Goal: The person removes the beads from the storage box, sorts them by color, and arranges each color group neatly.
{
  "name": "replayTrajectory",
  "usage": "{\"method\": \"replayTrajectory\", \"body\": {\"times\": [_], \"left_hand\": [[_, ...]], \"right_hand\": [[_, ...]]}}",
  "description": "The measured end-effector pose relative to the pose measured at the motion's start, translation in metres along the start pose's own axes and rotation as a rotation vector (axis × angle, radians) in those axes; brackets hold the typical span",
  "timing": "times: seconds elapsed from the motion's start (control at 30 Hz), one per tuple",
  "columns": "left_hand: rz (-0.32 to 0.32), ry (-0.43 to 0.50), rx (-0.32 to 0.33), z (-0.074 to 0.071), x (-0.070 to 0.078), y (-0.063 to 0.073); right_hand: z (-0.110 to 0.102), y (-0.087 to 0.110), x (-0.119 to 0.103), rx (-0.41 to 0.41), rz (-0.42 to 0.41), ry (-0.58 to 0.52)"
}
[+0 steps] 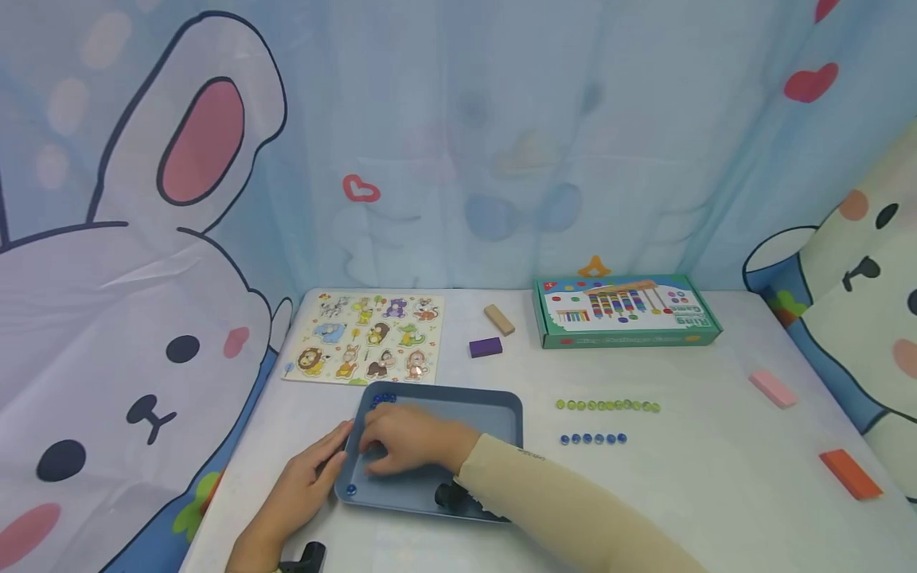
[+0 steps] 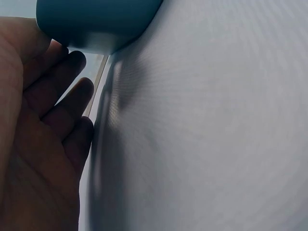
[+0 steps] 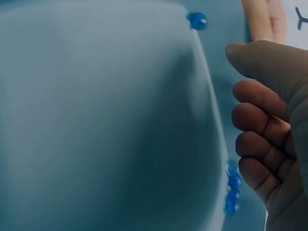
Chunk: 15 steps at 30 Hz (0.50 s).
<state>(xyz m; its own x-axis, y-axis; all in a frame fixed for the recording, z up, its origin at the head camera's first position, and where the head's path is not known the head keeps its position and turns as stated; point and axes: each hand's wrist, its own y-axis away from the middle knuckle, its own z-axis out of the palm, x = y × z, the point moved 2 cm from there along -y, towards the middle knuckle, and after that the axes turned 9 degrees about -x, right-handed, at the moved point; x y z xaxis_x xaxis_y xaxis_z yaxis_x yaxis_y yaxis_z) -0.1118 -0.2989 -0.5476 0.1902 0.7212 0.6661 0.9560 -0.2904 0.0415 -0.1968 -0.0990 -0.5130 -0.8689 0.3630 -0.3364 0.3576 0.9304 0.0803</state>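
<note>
A blue-grey tray (image 1: pixel 469 402) sits on the table, with several blue marbles (image 1: pixel 384 398) in its far left corner and a single blue marble (image 1: pixel 351 489) in its near left corner. My left hand (image 1: pixel 304 485) rests against the tray's left side, its thumb and fingers along the outer wall. Over the left part of the tray is my right hand (image 1: pixel 411 439), palm down. In the right wrist view, its fingers (image 3: pixel 255 118) curl loosely and the thumb stands apart from them. No marble shows between them; the lone marble (image 3: pixel 197 20) lies beyond the thumb tip.
Right of the tray run a row of yellow-green marbles (image 1: pixel 607 405) and a shorter row of blue marbles (image 1: pixel 593 439). Behind lie an animal puzzle board (image 1: pixel 365 338), purple block (image 1: pixel 485 348), wooden block (image 1: pixel 499 320) and green game box (image 1: pixel 626 312). Pink (image 1: pixel 773 388) and orange blocks (image 1: pixel 851 474) lie far right.
</note>
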Motion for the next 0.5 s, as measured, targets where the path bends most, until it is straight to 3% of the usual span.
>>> {"method": "replayTrajectory", "body": {"times": [0.27, 0.5], "left_hand": [[0.074, 0.003, 0.045, 0.001, 0.001, -0.001], [0.063, 0.012, 0.051, 0.000, 0.002, 0.000]], "right_hand": [[0.008, -0.010, -0.012, -0.056, -0.075, 0.032], [0.011, -0.013, -0.020, -0.101, -0.147, 0.038]]}}
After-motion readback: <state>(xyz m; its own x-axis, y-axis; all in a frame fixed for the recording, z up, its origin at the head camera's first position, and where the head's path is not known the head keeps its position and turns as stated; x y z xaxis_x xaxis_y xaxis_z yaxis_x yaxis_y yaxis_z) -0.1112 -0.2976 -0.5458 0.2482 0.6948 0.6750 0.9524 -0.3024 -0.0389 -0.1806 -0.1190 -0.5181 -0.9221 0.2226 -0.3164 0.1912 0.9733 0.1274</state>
